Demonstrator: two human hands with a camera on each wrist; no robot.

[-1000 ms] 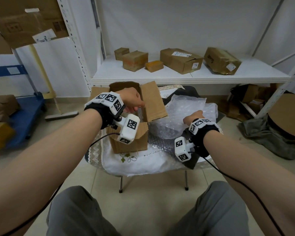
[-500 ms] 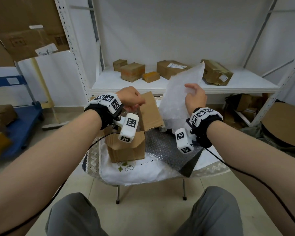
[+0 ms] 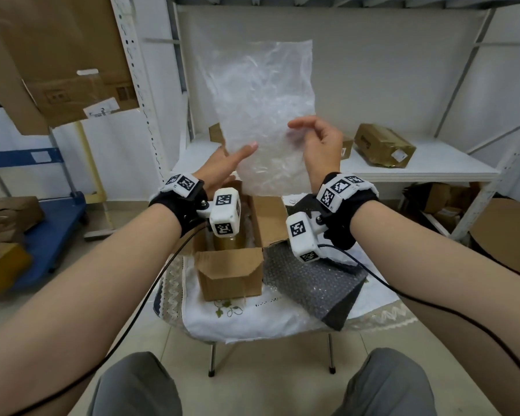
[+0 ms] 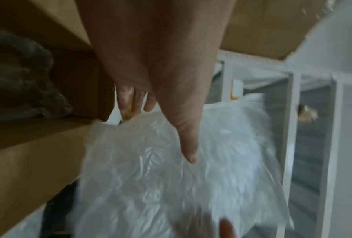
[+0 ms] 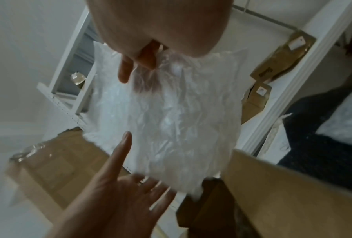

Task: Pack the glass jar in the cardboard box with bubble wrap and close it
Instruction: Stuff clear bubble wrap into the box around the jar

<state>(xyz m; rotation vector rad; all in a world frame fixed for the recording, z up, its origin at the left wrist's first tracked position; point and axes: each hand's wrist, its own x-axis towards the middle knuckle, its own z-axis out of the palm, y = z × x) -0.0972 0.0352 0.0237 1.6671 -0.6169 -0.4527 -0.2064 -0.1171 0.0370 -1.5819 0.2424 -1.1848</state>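
Clear bubble wrap (image 3: pixel 261 115) held upright above open cardboard box (image 3: pixel 230 273) containing glass jar (image 3: pixel 229 242).

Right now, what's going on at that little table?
A person is packing a jar that already stands in the open box. The right hand pinches a clear bubble wrap sheet and holds it up above the box; the left hand, fingers straight, reaches to its lower edge. Another sheet lies on the table beside the box.

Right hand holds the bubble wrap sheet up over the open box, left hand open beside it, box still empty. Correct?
Not quite: the box isn't empty. The head view shows the glass jar already standing inside it. The rest holds: the right hand holds up the bubble wrap sheet, and the left hand is open beside it.
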